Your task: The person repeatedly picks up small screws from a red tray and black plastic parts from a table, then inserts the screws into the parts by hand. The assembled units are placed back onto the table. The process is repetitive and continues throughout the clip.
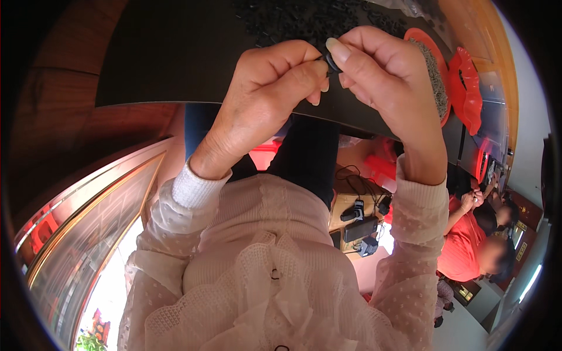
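Note:
My left hand and my right hand meet over the near part of a dark table. Between their fingertips is a small black rounded piece, pinched from both sides. The fingers cover much of it, so its exact kind does not show. Just beyond my hands lies a spread heap of small black parts. Close to my right wrist, a red dish holds many tiny grey pieces.
Right of the dish is a red wavy-rimmed bowl. Clear plastic film lies at the far edge. Black adapters and cables rest on a wooden surface below, right of my lap. A person in a red shirt works farther right.

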The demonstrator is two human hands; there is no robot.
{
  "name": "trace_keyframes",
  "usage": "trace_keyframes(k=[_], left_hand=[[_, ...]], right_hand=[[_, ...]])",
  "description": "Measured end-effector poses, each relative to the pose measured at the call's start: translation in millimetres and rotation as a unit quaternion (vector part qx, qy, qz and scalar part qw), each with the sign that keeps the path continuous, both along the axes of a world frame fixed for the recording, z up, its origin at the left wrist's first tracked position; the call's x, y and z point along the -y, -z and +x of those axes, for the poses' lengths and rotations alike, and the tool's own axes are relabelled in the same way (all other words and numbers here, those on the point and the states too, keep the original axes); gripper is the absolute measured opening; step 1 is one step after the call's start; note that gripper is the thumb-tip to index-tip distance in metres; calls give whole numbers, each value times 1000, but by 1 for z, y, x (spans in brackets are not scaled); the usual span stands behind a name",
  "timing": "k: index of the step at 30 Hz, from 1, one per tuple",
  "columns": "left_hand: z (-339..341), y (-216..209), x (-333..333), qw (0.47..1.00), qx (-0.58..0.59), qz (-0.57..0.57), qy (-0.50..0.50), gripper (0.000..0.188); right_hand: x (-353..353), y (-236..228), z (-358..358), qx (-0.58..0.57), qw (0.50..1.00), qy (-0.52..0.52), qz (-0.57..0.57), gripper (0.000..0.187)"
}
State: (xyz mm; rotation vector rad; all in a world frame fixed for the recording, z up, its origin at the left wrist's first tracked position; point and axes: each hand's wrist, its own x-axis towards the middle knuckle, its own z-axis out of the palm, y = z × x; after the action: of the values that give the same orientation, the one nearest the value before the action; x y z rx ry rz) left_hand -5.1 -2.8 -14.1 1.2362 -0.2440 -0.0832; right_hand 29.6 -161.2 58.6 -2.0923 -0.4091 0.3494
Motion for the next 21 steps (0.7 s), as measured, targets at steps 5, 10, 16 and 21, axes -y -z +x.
trace_keyframes(k=[5,10,16,21], left_hand=[[1,0,-3,1000,-7,-1,9,20],[1,-3,-5,997,-58,-44,19,19],[1,-7,-4,989,-115,-92,-7,17],[5,0,-4,992,-95,-82,14,19]], right_hand=[[0,2,1,6,1000,-14,11,20],[-5,5,-2,73,997,-20,36,21],[4,20,-1,378,915,-89,-108,37],[6,23,2,433,883,-102,-152,38]])
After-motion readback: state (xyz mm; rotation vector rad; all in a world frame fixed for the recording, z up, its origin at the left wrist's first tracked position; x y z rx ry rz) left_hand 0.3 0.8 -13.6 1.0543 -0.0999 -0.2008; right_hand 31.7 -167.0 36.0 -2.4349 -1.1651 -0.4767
